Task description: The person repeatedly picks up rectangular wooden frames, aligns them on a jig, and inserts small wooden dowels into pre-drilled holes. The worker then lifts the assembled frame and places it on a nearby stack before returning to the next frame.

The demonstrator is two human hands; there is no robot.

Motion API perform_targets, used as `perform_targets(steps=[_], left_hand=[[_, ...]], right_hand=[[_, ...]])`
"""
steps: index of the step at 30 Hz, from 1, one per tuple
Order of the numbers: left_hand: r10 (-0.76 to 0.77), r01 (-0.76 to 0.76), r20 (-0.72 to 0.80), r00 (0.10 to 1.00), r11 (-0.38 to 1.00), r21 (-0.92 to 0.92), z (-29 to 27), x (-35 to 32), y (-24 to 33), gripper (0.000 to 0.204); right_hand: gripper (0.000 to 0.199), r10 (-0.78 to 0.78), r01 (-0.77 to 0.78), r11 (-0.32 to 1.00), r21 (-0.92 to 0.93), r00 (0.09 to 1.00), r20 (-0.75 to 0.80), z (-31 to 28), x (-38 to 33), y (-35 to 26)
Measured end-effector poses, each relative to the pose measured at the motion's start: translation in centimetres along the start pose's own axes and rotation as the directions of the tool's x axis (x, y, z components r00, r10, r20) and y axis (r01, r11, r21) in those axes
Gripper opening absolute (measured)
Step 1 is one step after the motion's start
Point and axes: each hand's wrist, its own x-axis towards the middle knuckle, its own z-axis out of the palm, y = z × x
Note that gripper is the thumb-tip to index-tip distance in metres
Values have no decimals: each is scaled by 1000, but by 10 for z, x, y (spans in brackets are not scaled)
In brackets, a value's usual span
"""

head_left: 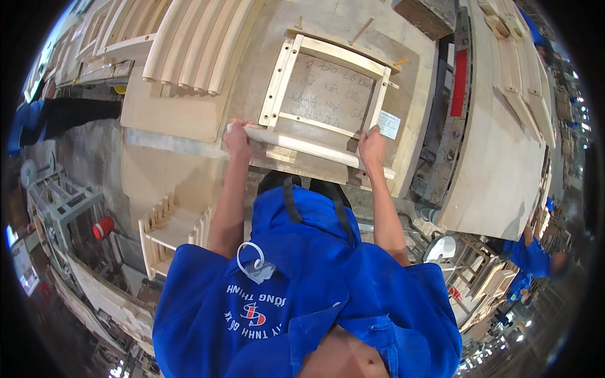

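A rectangular light-wood frame (340,47) lies on the workbench board in front of me, with dark holes along its left bar. A long pale wooden rail (302,143) lies slantwise across its near side, apart from the frame's near bar at the middle. My left hand (238,140) is closed around the rail's left end, beside the frame's near left corner. My right hand (372,148) is closed at the frame's near right corner, thumb against the side bar; its wrist crosses over the rail. Its fingertips are partly hidden.
Several rounded wooden legs (195,47) lie side by side at the far left. Wooden pegs (362,29) stand by the frame's far edge, and a paper label (389,125) lies to its right. A slatted wooden piece (170,234) stands at lower left. Co-workers in blue (529,255) are at the sides.
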Motion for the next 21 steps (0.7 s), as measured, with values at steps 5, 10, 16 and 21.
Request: perform_targets(steps=[5,10,16,21], left_hand=[[-42,47,-85,996,997,58,-1,1,-1,29],[568,-275,-125,814,565,778,9,-7,15,58],[756,-686,484,440,-64,725,176,-12,38,81],[541,-513,575,614,-280,812,196,27,-3,77]], right_hand=[[32,-9,9,1000,23,1000,-9,2,-3,1],[38,3,1,987,163,1000,-23,-9,-1,-4],[43,35,-30,975,218,999,-18,-42,22,8],[55,108,-173,754,634,984,140,-63,94,-26]])
